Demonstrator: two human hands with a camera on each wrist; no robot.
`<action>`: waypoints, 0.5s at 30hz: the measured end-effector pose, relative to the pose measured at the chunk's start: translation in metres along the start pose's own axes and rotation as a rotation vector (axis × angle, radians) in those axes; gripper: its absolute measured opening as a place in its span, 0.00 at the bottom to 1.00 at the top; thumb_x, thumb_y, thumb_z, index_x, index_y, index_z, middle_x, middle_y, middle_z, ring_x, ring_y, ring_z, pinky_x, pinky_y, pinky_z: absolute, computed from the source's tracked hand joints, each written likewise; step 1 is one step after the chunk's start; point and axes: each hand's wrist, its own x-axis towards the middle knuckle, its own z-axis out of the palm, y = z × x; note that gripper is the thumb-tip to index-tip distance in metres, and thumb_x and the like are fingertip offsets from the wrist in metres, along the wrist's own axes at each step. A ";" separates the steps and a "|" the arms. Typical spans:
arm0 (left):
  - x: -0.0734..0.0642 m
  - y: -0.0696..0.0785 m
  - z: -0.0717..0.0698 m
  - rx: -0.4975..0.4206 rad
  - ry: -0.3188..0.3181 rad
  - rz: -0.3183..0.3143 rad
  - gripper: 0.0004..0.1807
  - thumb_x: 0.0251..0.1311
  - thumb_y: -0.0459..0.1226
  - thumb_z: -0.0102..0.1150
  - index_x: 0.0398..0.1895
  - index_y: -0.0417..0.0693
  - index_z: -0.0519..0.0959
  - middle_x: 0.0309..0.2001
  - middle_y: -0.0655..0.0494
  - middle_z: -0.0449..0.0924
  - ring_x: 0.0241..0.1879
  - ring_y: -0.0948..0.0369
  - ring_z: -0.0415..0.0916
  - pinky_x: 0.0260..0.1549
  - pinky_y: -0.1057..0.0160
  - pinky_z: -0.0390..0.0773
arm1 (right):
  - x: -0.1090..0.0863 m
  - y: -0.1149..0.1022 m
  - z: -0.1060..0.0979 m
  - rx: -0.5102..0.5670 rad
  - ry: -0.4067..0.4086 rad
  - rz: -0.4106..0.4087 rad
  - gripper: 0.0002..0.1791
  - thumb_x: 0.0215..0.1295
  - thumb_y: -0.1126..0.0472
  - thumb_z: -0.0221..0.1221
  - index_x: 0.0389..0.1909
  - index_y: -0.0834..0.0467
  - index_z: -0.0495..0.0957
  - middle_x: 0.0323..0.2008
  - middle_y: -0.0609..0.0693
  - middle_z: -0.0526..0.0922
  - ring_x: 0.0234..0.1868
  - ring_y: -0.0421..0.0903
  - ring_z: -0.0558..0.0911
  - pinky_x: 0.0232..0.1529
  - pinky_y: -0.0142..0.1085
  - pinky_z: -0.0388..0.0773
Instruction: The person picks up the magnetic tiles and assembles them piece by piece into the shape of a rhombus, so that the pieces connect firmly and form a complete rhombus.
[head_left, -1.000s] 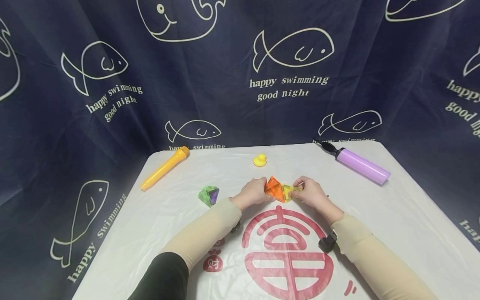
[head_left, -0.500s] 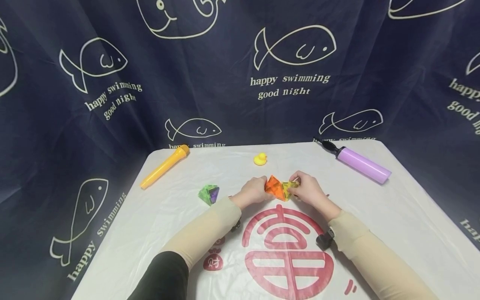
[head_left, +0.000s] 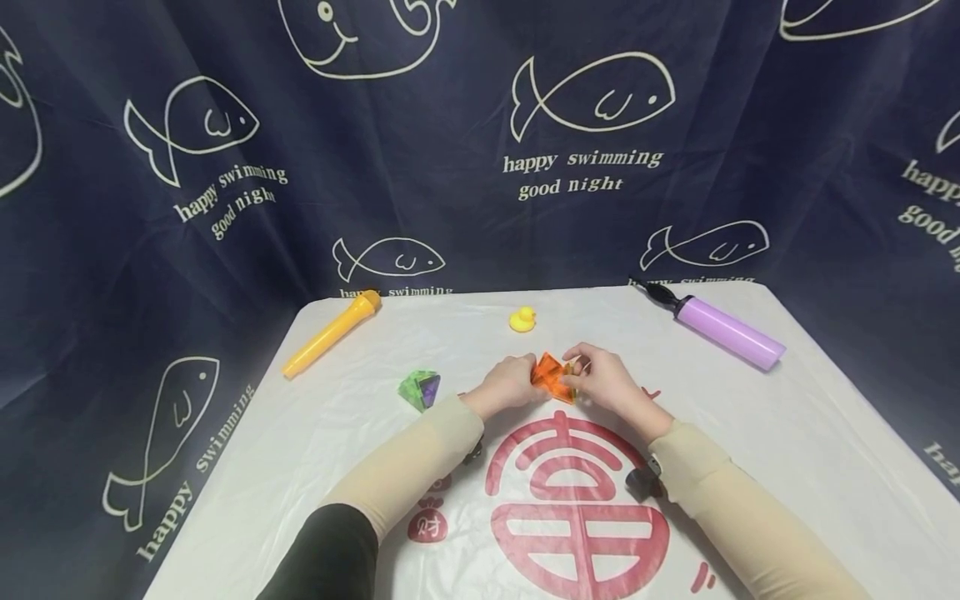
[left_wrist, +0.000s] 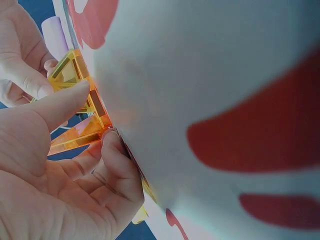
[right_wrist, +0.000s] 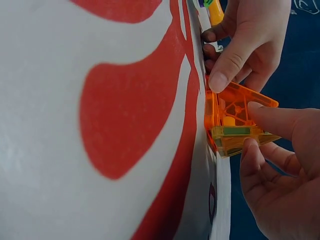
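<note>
In the head view, translucent orange magnetic tiles (head_left: 551, 377) stand joined at an angle on the table. My left hand (head_left: 510, 382) grips them from the left, thumb and curled fingers around their lower edge in the left wrist view. My right hand (head_left: 607, 383) pinches a yellow triangular magnetic tile (right_wrist: 231, 146) between thumb and fingers. Its edge lies against the orange tiles in the right wrist view. From the head view the yellow tile is mostly hidden behind the orange ones and the right fingers. Whether the edges are fully joined is hard to tell.
Left of my hands sits a green and purple tile shape (head_left: 418, 390). A yellow rubber duck (head_left: 522, 319) is behind them. An orange toy microphone (head_left: 330, 336) lies at the back left, a purple hand pump (head_left: 727, 333) at the back right. A dark curtain (head_left: 480, 208) hangs behind the table.
My right hand has moved left with the yellow tile, bringing it up to the orange tiles and out of most of the head view. The left hand has stayed in place.
</note>
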 end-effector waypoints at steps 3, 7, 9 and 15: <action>0.000 0.000 -0.001 0.013 -0.001 -0.001 0.26 0.58 0.49 0.73 0.51 0.45 0.76 0.35 0.54 0.78 0.35 0.59 0.75 0.36 0.61 0.76 | 0.001 -0.001 0.002 0.002 -0.013 -0.020 0.23 0.59 0.67 0.71 0.54 0.67 0.79 0.29 0.52 0.77 0.30 0.47 0.76 0.29 0.35 0.73; -0.001 0.000 -0.001 0.020 0.000 -0.002 0.27 0.58 0.49 0.73 0.54 0.44 0.76 0.37 0.54 0.79 0.37 0.58 0.76 0.39 0.59 0.77 | 0.004 0.001 0.005 0.018 -0.034 -0.068 0.26 0.59 0.68 0.71 0.59 0.67 0.78 0.29 0.52 0.76 0.29 0.46 0.76 0.26 0.34 0.72; -0.001 0.001 -0.001 0.026 0.002 0.003 0.27 0.58 0.49 0.74 0.53 0.45 0.75 0.36 0.54 0.78 0.37 0.58 0.76 0.38 0.59 0.78 | 0.004 0.003 0.007 0.018 -0.044 -0.085 0.27 0.60 0.68 0.71 0.60 0.65 0.78 0.29 0.51 0.76 0.29 0.46 0.75 0.27 0.34 0.72; -0.002 -0.001 -0.001 0.036 0.003 0.015 0.26 0.58 0.49 0.73 0.51 0.46 0.75 0.35 0.55 0.77 0.35 0.58 0.75 0.36 0.60 0.76 | 0.007 0.004 0.011 0.005 -0.052 -0.113 0.26 0.59 0.67 0.72 0.59 0.64 0.79 0.28 0.50 0.75 0.30 0.46 0.74 0.29 0.36 0.72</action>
